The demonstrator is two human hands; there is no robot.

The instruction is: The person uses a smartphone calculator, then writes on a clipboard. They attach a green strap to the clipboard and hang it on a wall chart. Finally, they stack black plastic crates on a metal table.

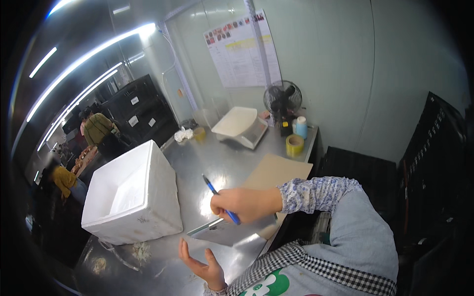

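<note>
Fingers (216,204) of the right hand (242,203) wrap round a pen (232,217) above the table (197,160), toward its right edge; the left hand (211,273) is half open, empty. No writing looks under way; near the left edge, the box (158,212) stands lidless.

Right arm (365,222) bent at the elbow; forearm (318,195) runs roughly level, pointing left across the front. Right hand (237,203) turned back-up, its fingers curled in tight. Left hand (203,266) lower, near the bottom edge, fingers extended up-left, thumb (210,257) raised apart. Left forearm mostly out of view.
</note>
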